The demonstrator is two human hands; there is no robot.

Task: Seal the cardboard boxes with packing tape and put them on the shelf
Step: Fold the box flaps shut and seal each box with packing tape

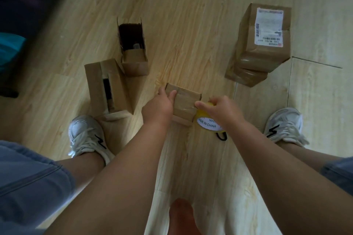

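on the pale wood-plank floor [191, 15], at the left, two open brown cardboard boxes [107, 87] wait near the left shoe. in the middle, the left hand [159, 107] pinches the small brown cardboard box [184, 104] at its left edge, thumb on top. the right hand [222, 109] grips the yellow packing tape roll [208, 125] just beside that box. it looks light and stiff, best held by its side edges. at the right, a taped stack of boxes [261, 44] stands well apart, with open floor between.
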